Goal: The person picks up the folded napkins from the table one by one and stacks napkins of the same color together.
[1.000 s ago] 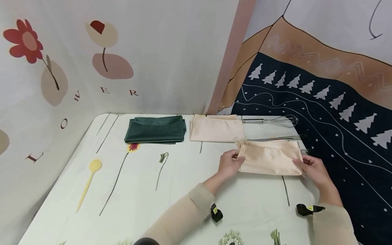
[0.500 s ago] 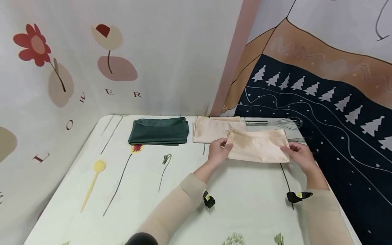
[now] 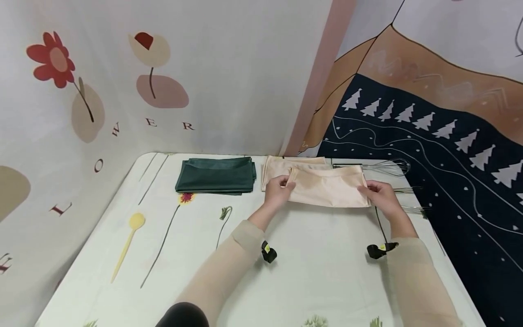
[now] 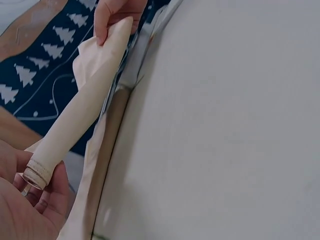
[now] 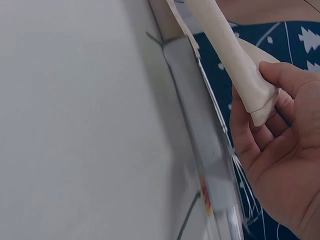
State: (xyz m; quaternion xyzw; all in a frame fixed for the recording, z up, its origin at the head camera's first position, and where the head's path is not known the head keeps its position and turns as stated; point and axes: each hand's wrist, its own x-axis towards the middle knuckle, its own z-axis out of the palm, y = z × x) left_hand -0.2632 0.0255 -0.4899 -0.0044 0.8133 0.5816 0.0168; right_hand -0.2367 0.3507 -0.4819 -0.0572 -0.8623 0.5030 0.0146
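Note:
A folded peach cloth (image 3: 327, 186) is stretched between my two hands, lifted over the table. My left hand (image 3: 278, 193) pinches its left end, thumb on the near face and fingers behind. At the other end, my right hand (image 3: 383, 199) pinches the right edge the same way. From the left wrist view, the cloth (image 4: 80, 110) shows as a rolled-looking edge with layered folds by the left fingers. Behind it lies a second folded peach cloth (image 3: 267, 171), partly hidden by the held one. Left of that sits a folded dark green cloth (image 3: 216, 175).
A wire whisk (image 3: 386, 167) lies at the back right, with more wire ends (image 3: 414, 210) nearer along the right edge. A long grey piece (image 5: 200, 120) runs below the cloth in the right wrist view. A yellow spoon-shaped form (image 3: 136, 221) is at left.
Both hands have carried the peach cloth leftward and back, so it now overlaps the second peach cloth more. The wire ends at right have come into view. The green cloth has stayed put.

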